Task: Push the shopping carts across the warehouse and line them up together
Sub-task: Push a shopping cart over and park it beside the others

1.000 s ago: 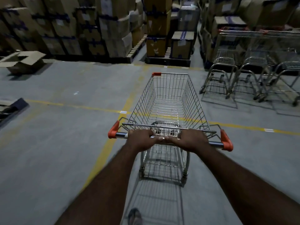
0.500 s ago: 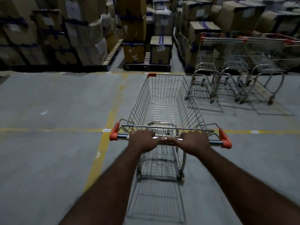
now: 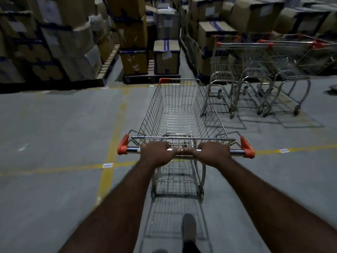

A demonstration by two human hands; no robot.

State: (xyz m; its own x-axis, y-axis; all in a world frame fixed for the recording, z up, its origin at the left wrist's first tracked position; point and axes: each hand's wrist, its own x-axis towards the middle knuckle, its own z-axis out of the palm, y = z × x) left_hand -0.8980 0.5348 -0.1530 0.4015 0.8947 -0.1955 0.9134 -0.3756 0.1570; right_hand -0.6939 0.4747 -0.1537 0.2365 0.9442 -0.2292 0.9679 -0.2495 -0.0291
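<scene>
Along the floor's point(image 3: 54, 134) far right edge, beside stacked boxes point(image 3: 215, 31), the parked carts point(image 3: 273, 70) stand together, baskets seemingly empty. My cart point(image 3: 178, 114) sits mid-floor just left of them, basket empty. Pushing, my left hand point(image 3: 156, 155) and right hand point(image 3: 213, 155) curl round its handle point(image 3: 237, 152); next I'd steer right to line up.

Dim warehouse light (soft overhead), blurred, curved edges.

Shiny wire-metal cart point(image 3: 179, 114) (orange plastic caps point(image 3: 247, 147))
</scene>
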